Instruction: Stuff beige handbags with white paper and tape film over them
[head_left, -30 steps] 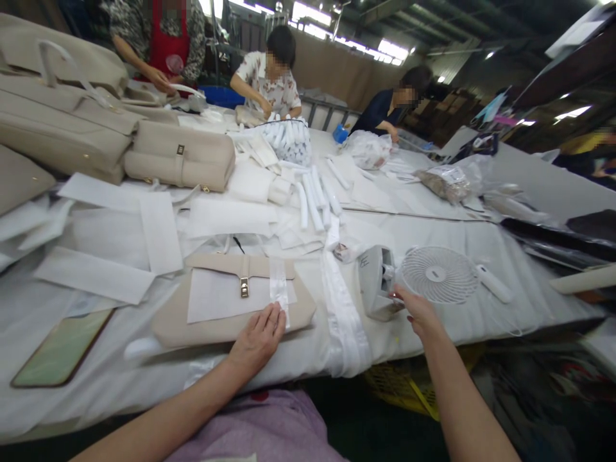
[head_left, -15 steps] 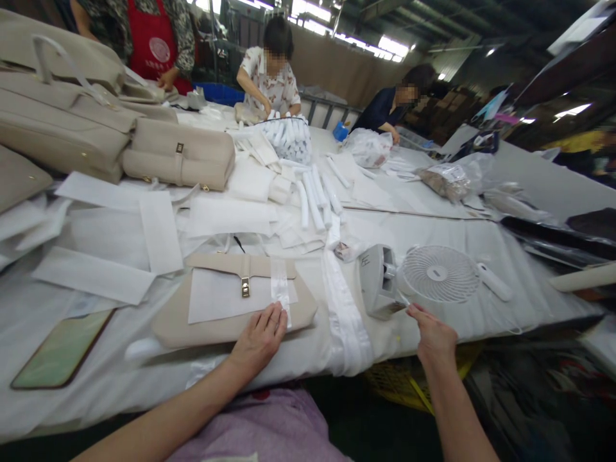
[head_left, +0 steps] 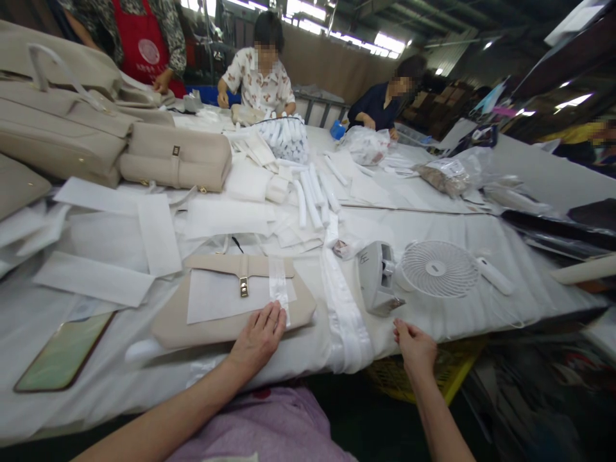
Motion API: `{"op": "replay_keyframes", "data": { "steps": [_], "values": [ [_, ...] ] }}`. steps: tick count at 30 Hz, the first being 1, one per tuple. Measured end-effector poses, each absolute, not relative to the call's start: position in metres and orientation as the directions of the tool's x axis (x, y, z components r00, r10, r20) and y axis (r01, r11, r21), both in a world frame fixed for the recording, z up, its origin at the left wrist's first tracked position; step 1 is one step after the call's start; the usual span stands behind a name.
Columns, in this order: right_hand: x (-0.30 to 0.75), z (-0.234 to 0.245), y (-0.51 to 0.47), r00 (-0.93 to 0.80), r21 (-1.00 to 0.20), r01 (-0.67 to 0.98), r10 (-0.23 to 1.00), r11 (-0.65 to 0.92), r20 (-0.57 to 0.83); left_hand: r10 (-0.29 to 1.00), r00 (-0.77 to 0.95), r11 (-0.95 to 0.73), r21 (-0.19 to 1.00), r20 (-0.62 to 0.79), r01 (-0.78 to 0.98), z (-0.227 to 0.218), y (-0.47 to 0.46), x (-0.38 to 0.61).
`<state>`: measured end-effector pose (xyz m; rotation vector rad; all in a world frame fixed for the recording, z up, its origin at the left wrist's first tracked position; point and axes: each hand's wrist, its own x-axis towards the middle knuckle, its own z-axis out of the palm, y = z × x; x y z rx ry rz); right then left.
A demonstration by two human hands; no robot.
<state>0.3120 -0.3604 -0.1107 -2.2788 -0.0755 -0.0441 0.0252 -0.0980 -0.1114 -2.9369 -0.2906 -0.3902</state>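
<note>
A wide worktop (head_left: 423, 224) under white sheeting carries a flat beige clutch (head_left: 192, 332) at near centre and a phone (head_left: 62, 351) near left. A white fan (head_left: 437, 268) and grey dispenser (head_left: 373, 276) lie to the right, beige handbags (head_left: 176, 157) far left, with white paper sheets (head_left: 94, 279) and rolled tubes (head_left: 310, 192) between.

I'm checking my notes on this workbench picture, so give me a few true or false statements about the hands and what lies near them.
The left hand rests on the beige bag. True.
The right hand grips the fan. False: it is off the fan, near the edge of the table.
The phone lies left of the bag. True.
The fan stands upright. False: it lies flat on the table.
</note>
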Motion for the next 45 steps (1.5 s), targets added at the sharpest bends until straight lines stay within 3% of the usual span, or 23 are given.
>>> {"op": "replay_keyframes", "data": {
  "steps": [10, 12, 15, 18, 20, 23, 26, 29, 33, 38, 41, 45],
  "values": [
    [0.301, -0.101, -0.388, 0.995, -0.378, 0.099, 0.079, -0.921, 0.068, 0.18, 0.939, -0.968, -0.119, 0.292, 0.223, -0.115, -0.098, 0.026],
    [0.297, -0.094, -0.393, 0.988, -0.286, 0.15, 0.138, -0.946, 0.062, 0.182, 0.939, -0.967, -0.122, 0.291, 0.225, -0.114, -0.097, 0.026],
    [0.294, -0.068, -0.371, 0.947, -0.218, 0.322, 0.319, -0.921, 0.047, 0.182, 0.94, -0.965, -0.132, 0.288, 0.227, -0.112, -0.096, 0.025],
    [0.283, -0.019, -0.316, 0.836, -0.286, 0.537, 0.547, -0.794, 0.05, 0.182, 0.938, -0.964, -0.135, 0.293, 0.229, -0.111, -0.094, 0.025],
    [0.267, 0.021, -0.273, 0.646, -0.413, 0.706, 0.762, -0.575, 0.044, 0.185, 0.936, -0.964, -0.13, 0.299, 0.232, -0.111, -0.094, 0.025],
    [0.242, 0.07, -0.214, 0.192, -0.617, 0.733, 0.957, -0.286, -0.215, 0.193, 0.932, -0.964, -0.118, 0.306, 0.238, -0.111, -0.094, 0.024],
    [0.229, 0.085, -0.163, -0.156, -0.681, 0.71, 0.903, -0.18, -0.401, 0.19, 0.932, -0.967, -0.107, 0.309, 0.233, -0.11, -0.093, 0.024],
    [0.229, 0.07, -0.121, -0.316, -0.617, 0.785, 0.814, -0.065, -0.487, 0.191, 0.932, -0.967, -0.103, 0.307, 0.232, -0.11, -0.092, 0.024],
    [0.228, 0.038, -0.077, -0.284, -0.342, 0.933, 0.807, 0.109, -0.518, 0.195, 0.932, -0.967, -0.096, 0.304, 0.234, -0.112, -0.091, 0.025],
    [0.219, 0.014, -0.041, -0.298, -0.088, 0.95, 0.784, 0.3, -0.544, 0.208, 0.921, -0.969, -0.061, 0.328, 0.241, -0.116, -0.09, 0.027],
    [0.217, 0.003, -0.028, -0.311, -0.005, 0.923, 0.739, 0.384, -0.597, 0.216, 0.92, -0.969, -0.047, 0.327, 0.244, -0.115, -0.089, 0.027],
    [0.216, -0.013, -0.019, -0.287, 0.008, 0.93, 0.738, 0.368, -0.611, 0.213, 0.923, -0.97, -0.041, 0.319, 0.238, -0.114, -0.088, 0.027]
  ]
}}
